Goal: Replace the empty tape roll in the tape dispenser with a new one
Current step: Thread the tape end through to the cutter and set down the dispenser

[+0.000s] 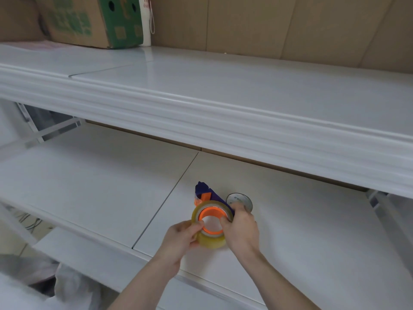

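A full roll of clear yellowish tape [212, 240] sits around the orange hub [211, 212] of a dark blue tape dispenser [204, 191], low on the white shelf. My left hand [181, 238] grips the roll's left side, thumb on its top rim. My right hand [242, 229] holds the roll's right side, its thumb inside the orange hub. Just behind my right hand lies an empty grey tape core [242, 199] on its side on the shelf. Much of the dispenser is hidden by the roll and my hands.
The white lower shelf [301, 231] has a panel seam running left of the dispenser. An upper white shelf [223, 92] overhangs above. A green and brown cardboard box [93, 21] stands at its far left. A crumpled plastic bag [71, 287] lies at bottom left.
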